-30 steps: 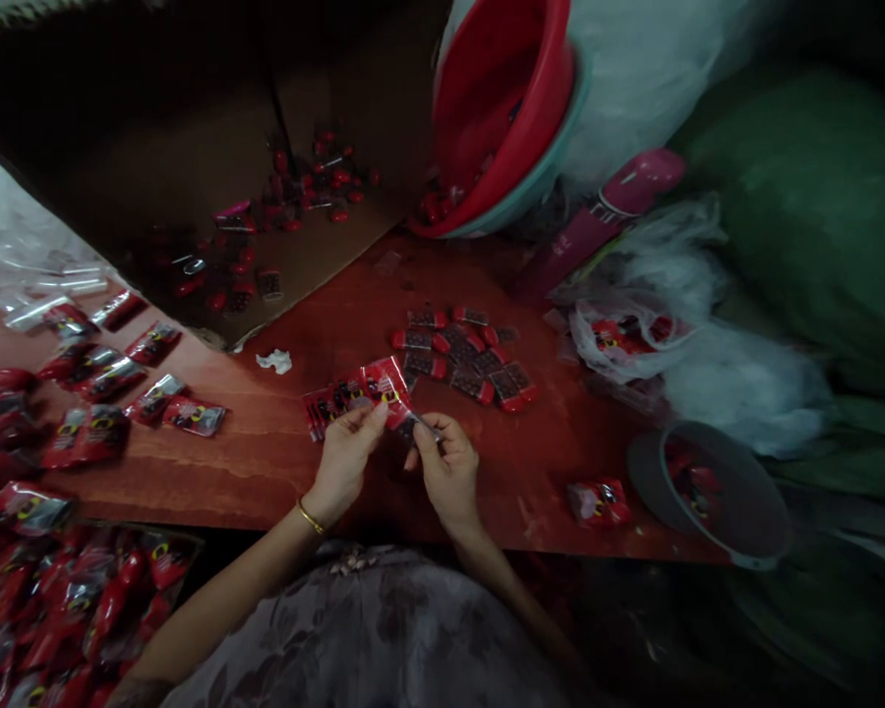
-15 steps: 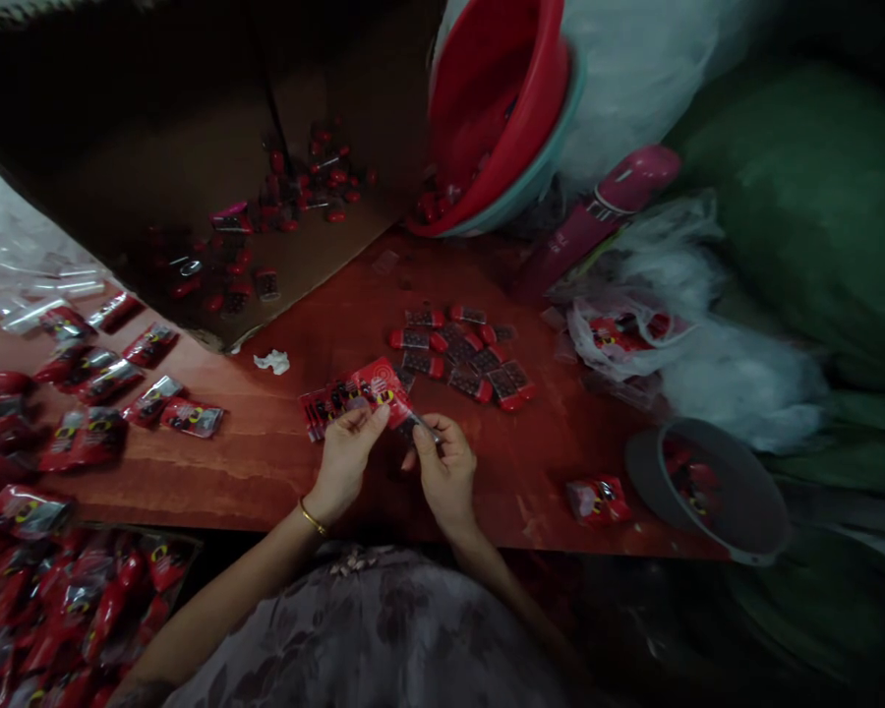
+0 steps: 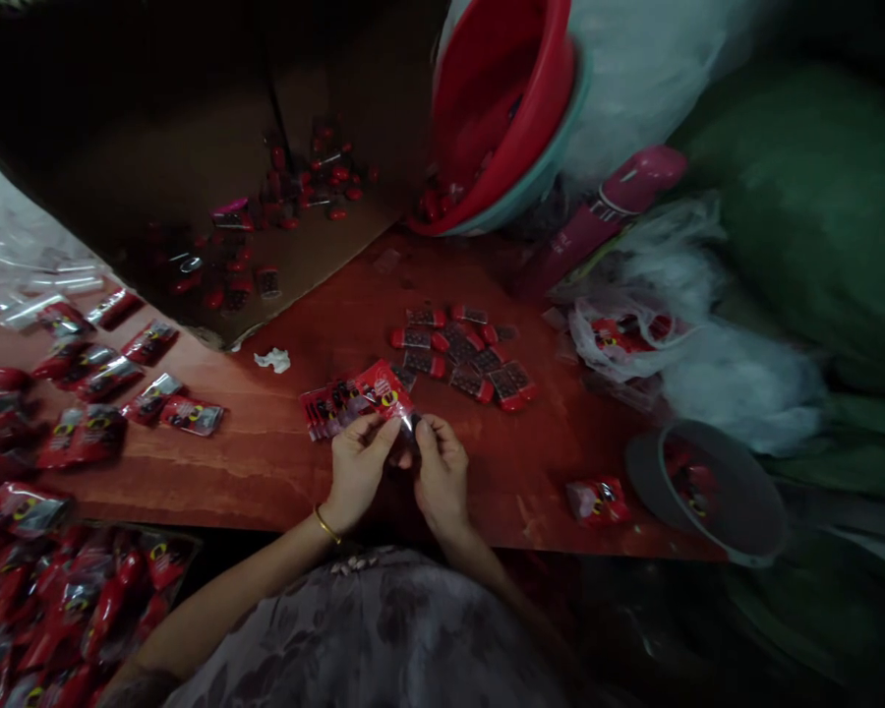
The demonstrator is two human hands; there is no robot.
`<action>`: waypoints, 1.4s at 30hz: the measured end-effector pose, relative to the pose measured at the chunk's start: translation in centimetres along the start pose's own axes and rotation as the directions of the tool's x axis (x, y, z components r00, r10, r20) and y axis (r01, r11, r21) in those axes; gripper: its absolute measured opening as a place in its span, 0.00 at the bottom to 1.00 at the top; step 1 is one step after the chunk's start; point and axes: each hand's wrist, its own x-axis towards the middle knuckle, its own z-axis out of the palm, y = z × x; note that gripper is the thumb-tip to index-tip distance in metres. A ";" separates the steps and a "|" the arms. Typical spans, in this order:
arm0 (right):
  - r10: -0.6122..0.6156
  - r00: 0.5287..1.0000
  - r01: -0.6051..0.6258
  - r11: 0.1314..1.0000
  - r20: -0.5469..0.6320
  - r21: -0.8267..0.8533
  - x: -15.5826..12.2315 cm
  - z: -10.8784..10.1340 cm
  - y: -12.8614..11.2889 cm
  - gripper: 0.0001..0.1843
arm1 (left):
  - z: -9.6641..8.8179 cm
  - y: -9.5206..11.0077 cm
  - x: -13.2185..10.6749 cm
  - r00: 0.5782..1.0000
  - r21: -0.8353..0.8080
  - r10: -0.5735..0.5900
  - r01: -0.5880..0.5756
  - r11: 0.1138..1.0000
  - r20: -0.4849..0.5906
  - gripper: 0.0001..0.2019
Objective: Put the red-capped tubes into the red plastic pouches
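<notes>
My left hand (image 3: 358,462) and my right hand (image 3: 442,474) meet near the table's front edge, both closed. Between their thumbs and fingertips they pinch a small, shiny, dark packet (image 3: 408,425); the fingers cover much of it, so its contents are unclear. Just beyond lies an overlapping row of red printed cards (image 3: 331,405), with the nearest red card (image 3: 384,386) right behind the packet. Behind and to the right of the hands is a loose pile of small dark cases with red ends (image 3: 468,356).
An open cardboard box (image 3: 354,231) on its side holds more small red-and-dark pieces. Finished-looking red packets (image 3: 192,415) lie at left. A red basin (image 3: 560,88), pink bottle (image 3: 605,211), plastic bag (image 3: 597,364) and grey bowl (image 3: 649,482) stand along the right.
My left hand has drawn back from the red card toward me and now pinches the packet too. My right hand has shifted slightly left and nearer.
</notes>
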 end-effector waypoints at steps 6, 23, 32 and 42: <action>-0.060 0.998 0.066 0.981 0.037 -0.181 -0.2 0.0 -1.1 0.13 | -0.4 1.2 1.1 0.996 -0.021 0.046 -0.048 0.999 -0.079 0.16; -0.110 0.988 0.137 0.951 0.111 -0.276 0.0 0.3 -0.5 0.11 | -0.6 2.4 1.8 0.987 -0.093 -0.139 0.147 0.985 0.082 0.17; 0.055 0.945 0.003 0.984 0.323 -0.178 0.7 -0.8 -1.6 0.15 | -0.8 2.5 2.0 0.994 -0.113 -0.106 0.106 0.988 0.008 0.18; -0.042 0.983 0.074 0.981 0.177 -0.181 -0.2 -0.1 -1.3 0.12 | -1.2 2.3 1.0 0.995 -0.047 -0.023 0.028 0.999 0.093 0.17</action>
